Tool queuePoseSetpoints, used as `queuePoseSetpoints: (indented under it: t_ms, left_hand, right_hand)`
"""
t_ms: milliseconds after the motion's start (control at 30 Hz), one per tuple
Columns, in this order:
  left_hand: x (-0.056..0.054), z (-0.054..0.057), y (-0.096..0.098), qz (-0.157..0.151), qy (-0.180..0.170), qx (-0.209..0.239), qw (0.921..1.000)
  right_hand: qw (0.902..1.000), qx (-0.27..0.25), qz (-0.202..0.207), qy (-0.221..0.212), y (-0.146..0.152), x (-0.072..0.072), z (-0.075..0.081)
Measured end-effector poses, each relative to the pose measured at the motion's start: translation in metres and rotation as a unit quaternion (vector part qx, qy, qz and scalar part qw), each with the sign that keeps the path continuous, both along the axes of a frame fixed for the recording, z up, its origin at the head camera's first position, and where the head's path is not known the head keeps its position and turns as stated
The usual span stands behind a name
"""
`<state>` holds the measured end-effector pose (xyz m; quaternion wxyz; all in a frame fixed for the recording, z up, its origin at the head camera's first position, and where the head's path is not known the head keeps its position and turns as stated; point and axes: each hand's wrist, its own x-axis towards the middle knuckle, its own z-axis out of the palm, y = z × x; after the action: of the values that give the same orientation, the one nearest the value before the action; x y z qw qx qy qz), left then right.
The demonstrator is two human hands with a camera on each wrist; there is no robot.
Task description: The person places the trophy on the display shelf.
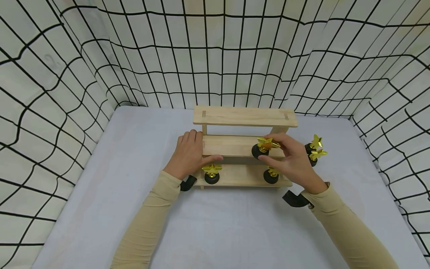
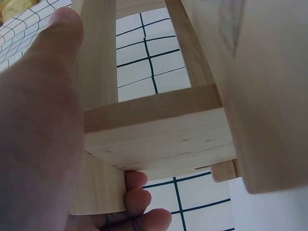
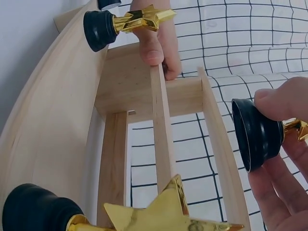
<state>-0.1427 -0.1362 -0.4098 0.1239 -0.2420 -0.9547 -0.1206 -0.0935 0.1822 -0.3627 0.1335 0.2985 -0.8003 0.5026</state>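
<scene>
A three-tier wooden shelf rack [image 1: 235,144] stands on the white table. My left hand [image 1: 189,155] grips its left side at the middle tier; in the left wrist view the thumb and curled fingertips [image 2: 138,201] lie on opposite sides of the wood. My right hand [image 1: 297,160] pinches a small star trophy [image 1: 259,151], gold on a black base, by the middle tier's front edge. The right wrist view shows the held trophy's base [image 3: 257,134] apart from the boards. On the bottom tier, one star trophy [image 1: 212,176] stands at the left and another [image 1: 270,176] at the right, partly hidden.
Two more star trophies [image 1: 312,160] are on the white tabletop [image 1: 235,228], right of the rack and beyond my right hand. A black wire grid [image 1: 221,48] surrounds the table's back and sides. Dark straps [image 1: 296,198] show at both wrists.
</scene>
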Motion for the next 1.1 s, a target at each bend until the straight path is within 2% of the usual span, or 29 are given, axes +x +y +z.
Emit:
queuePoseSetpoints:
  t_ms: [300, 700, 1100]
  left_hand:
    - [0.001, 0.0, -0.001, 0.005, -0.012, 0.002, 0.9999]
    - [0.001, 0.002, 0.0, 0.005, -0.016, -0.005, 0.9998]
    - [-0.001, 0.002, 0.0, 0.007, -0.022, -0.013, 0.9996]
  right_hand:
    - [0.9999, 0.011, -0.009, 0.004, -0.011, -0.001, 0.003]
    - [0.9998, -0.003, 0.017, -0.003, -0.026, -0.004, 0.009]
    - [0.9998, 0.005, 0.011, -0.014, -0.041, -0.01, 0.011]
